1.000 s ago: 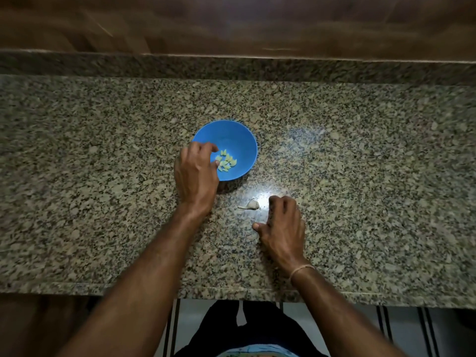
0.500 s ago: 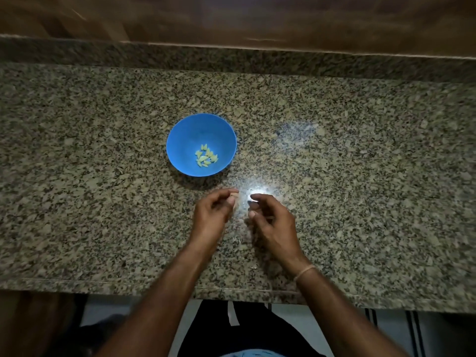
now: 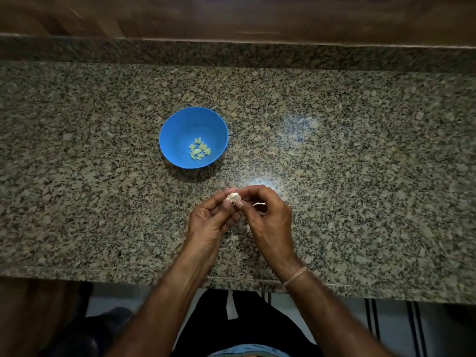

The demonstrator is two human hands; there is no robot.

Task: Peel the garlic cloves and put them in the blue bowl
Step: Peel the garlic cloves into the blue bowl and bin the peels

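Note:
A blue bowl [image 3: 180,130] stands on the granite counter, left of the middle, with several peeled yellowish garlic cloves [image 3: 199,150] on its bottom. Nearer to me, both hands meet over the counter. My left hand [image 3: 211,222] and my right hand [image 3: 268,217] pinch one small whitish garlic clove [image 3: 234,197] between their fingertips, still with its papery skin. A pale scrap, maybe skin, shows under my right fingers [image 3: 258,204].
The speckled granite counter [image 3: 360,176] runs the full width, with a raised back ledge [image 3: 231,52] and wooden wall behind. Its front edge [image 3: 103,273] is close to my body. A bright light glare lies beside my hands.
One second ago my left hand was at the bowl and a clove lay on the counter. Both hands have since come together and now pinch that clove between them.

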